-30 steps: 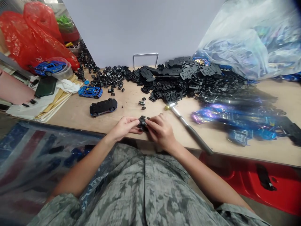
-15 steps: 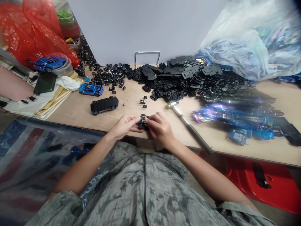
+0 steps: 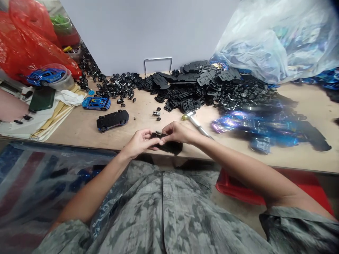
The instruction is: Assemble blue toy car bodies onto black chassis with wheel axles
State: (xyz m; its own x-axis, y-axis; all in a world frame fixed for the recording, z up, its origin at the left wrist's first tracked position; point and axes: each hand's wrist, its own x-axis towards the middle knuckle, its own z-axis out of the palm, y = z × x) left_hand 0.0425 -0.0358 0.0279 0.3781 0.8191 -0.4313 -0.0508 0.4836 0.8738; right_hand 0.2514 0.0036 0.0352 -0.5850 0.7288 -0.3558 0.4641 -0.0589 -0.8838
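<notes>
Both my left hand (image 3: 137, 143) and my right hand (image 3: 176, 133) grip a black toy car chassis (image 3: 169, 147) with small wheels at the table's front edge. My fingers cover much of it, and its far end (image 3: 156, 134) shows between my fingertips. Beyond my hands, a small wheel-and-axle part (image 3: 156, 113) lies on the plywood tabletop (image 3: 140, 120). Close by rests a black toy car (image 3: 112, 120), and a blue toy car (image 3: 96, 103) sits further left. A metal-shafted tool with a yellow end (image 3: 194, 121) lies by my right forearm, which hides part of it.
Heaps of black chassis parts (image 3: 190, 95) and loose wheels (image 3: 116, 86) line the back of the table. A clear plastic bag (image 3: 270, 42) of blue car parts sits at the back right, red bags (image 3: 29, 46) at the back left, and a red crate (image 3: 238, 187) below the table.
My right forearm has swung outward to the right and now covers the tool's shaft. The chassis has moved toward the table edge, and the whole view has shifted slightly.
</notes>
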